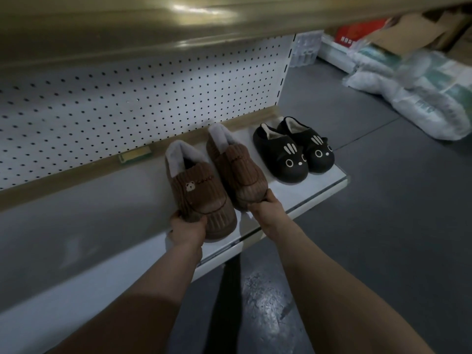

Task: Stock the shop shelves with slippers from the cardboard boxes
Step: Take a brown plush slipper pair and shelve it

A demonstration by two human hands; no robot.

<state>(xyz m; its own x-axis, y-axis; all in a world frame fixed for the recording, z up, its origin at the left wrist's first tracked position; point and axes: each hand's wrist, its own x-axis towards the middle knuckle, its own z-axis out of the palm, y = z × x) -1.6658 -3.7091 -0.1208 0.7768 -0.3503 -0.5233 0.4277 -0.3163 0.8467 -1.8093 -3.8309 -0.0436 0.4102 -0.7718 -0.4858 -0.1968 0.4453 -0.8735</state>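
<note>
The left brown slipper (199, 190) is gripped at its toe by the left hand (187, 227) and the right brown slipper (235, 169) by the right hand (265, 205), with both heels pointed away toward the back of the shelf (102, 226), just left of the black cat slippers (293, 152).

We see the left brown slipper (201, 192) and the right brown slipper (237, 169) in ribbed brown corduroy with darker brown stitching and grey fleece lining. The left one carries a small cream bear face (190, 186). The pair of cat-face slippers (281, 154) is black, with white ring eyes, white brow stripes and cream lining. We find the pegboard (127, 103) white with a regular grid of black holes, the shelf (102, 226) white, its back strip (76, 177) tan, and the floor (383, 226) dark grey.
</note>
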